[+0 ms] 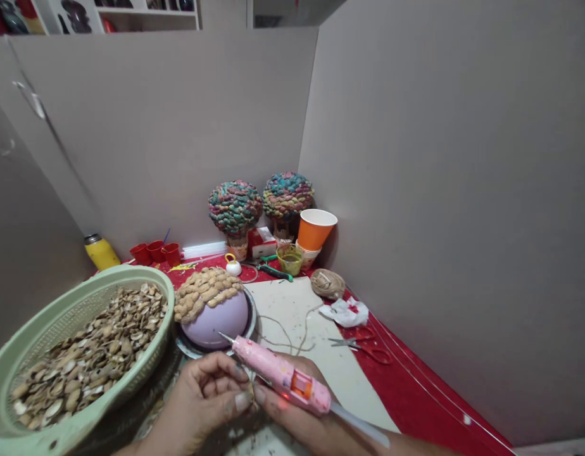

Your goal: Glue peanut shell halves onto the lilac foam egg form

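A pink hot glue gun (pixel 280 373) rests in my right hand (pixel 292 411), its metal tip pointing up and left and a glue stick (pixel 361 424) sticking out of its back. My left hand (pixel 211 392) is closed in a pinch close beside it. Something small and tan (pixel 252 389) shows between the two hands, too hidden to name. Just beyond the nozzle sits a lilac ball (pixel 216 322) in a dark-rimmed bowl (pixel 251 326). Rows of peanut shells (pixel 207 290) cover the ball's upper part.
At left stands a green basket (pixel 164 285) of peanut shells (pixel 97 354). Twine (pixel 328 284), red scissors (pixel 368 345) and crumpled tissue (pixel 344 311) lie to the right. Behind are pliers (pixel 276 273), an orange cup (pixel 316 230), red cups (pixel 154 249) and two colourful shell-covered trees (pixel 235 206).
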Available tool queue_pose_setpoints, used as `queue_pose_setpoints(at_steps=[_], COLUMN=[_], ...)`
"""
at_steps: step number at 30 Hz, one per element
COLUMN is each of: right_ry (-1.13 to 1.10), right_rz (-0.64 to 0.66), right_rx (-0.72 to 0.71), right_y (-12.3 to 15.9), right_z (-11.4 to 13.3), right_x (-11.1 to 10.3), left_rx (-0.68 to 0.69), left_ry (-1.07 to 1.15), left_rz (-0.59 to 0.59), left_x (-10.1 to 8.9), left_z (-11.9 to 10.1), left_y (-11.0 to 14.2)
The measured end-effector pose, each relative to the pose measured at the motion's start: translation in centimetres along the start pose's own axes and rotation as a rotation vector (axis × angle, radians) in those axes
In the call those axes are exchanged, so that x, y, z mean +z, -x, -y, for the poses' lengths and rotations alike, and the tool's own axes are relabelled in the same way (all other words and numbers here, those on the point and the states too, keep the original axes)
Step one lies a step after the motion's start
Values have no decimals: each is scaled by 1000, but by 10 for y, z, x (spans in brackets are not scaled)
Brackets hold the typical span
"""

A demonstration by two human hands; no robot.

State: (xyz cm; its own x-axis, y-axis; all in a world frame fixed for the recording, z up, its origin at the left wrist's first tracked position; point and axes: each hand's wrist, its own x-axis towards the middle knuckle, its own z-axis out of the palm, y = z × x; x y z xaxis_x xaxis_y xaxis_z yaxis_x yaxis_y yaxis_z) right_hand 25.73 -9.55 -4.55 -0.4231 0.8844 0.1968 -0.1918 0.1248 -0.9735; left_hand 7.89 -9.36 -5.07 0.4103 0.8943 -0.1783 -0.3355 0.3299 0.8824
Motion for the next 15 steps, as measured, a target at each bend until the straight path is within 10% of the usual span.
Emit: queue_pose_setpoints(at_steps=[15], right_ry=[197], right_rz=[-113], right_rx=[15], right_y=[7], right_z=[9], right_x=[-11], left_rx=[76], left_ry=[24], left_rz=[33], left_x=[2], left_z=[-22], left_y=[1])
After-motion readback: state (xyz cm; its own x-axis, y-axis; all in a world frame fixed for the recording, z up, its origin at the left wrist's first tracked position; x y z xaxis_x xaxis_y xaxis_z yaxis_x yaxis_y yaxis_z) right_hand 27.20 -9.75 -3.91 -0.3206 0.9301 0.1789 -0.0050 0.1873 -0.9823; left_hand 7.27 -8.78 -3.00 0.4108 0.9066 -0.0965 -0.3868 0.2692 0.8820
